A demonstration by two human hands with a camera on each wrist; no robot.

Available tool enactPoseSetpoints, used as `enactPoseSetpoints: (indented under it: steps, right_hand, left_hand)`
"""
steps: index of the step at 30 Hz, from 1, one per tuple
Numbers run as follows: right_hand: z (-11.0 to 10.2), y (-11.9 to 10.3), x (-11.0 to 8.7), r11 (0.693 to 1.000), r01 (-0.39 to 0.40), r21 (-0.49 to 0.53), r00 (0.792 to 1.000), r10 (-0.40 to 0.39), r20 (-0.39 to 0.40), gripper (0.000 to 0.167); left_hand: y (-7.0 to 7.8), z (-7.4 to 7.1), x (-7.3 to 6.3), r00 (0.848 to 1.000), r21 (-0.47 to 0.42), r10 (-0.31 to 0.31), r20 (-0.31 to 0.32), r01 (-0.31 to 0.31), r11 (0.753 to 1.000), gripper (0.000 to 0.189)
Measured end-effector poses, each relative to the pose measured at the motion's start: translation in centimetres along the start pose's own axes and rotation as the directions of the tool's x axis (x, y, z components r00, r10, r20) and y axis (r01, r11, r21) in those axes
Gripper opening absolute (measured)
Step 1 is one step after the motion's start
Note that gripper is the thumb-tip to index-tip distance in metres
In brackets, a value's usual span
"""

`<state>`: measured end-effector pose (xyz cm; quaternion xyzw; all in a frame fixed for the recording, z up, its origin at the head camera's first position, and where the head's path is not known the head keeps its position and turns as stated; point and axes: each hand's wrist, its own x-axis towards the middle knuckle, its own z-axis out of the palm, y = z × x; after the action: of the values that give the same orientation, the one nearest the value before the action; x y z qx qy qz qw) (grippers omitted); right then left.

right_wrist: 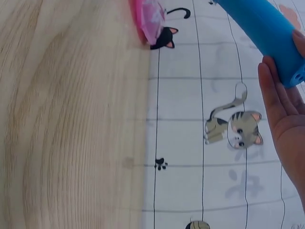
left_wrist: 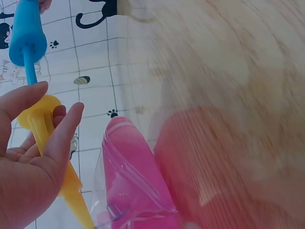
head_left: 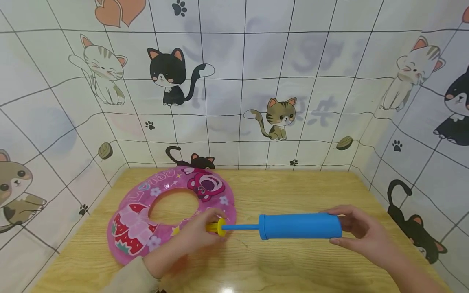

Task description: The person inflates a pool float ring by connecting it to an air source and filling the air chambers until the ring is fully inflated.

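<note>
Between both hands a blue hand pump (head_left: 300,226) is held level above the table. My left hand (head_left: 199,234) grips its yellow end (left_wrist: 45,126), which tapers to a point in the left wrist view. A thin blue rod (head_left: 242,226) shows between the yellow end and the blue barrel. My right hand (head_left: 366,236) holds the barrel's right end, thumb below and fingers above in the head view; small holes show in that end (right_wrist: 299,76). A pink inflatable swim ring (head_left: 139,195) with strawberries and a bear lies at the left, partly behind my left hand.
The wooden table (head_left: 293,187) meets a cloth backdrop (head_left: 227,89) printed with cats and grid lines at the back and both sides. A clear valve (left_wrist: 114,211) shows on the ring in the left wrist view.
</note>
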<state>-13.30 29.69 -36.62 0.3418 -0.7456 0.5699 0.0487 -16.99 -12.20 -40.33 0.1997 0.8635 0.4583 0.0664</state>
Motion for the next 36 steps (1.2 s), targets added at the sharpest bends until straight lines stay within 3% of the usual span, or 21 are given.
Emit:
enactPoseSetpoints:
  steps: [7,12,19,29,36]
  right_hand:
    - [-2.2,-0.2,-1.4,0.999,-0.026,0.044,1.0,0.025,0.017,0.062]
    - [-2.4,0.2,-1.7,0.998,-0.016,0.058,0.999,0.014,0.029,0.063]
    - [0.3,1.3,-1.3,0.989,-0.136,0.049,0.991,0.136,0.022,0.054]
    - [3.8,1.4,1.3,0.987,-0.159,0.003,0.987,0.159,0.004,0.048]
    - [5.6,1.2,2.4,0.989,-0.144,-0.028,0.989,0.145,0.012,0.047]
  left_hand:
    - [-1.0,-1.0,-0.6,0.999,-0.029,0.012,0.038,-0.011,1.0,0.041]
    - [-1.0,-1.0,-0.8,0.997,-0.065,0.006,0.073,-0.001,0.998,0.04]
    - [-0.7,-0.5,-0.6,0.997,-0.015,0.008,0.075,-0.007,1.0,0.039]
    - [0.4,0.6,0.1,0.997,0.003,0.004,0.083,-0.004,1.0,0.043]
    - [1.2,1.2,0.3,0.994,-0.044,0.016,0.109,-0.012,0.999,0.045]
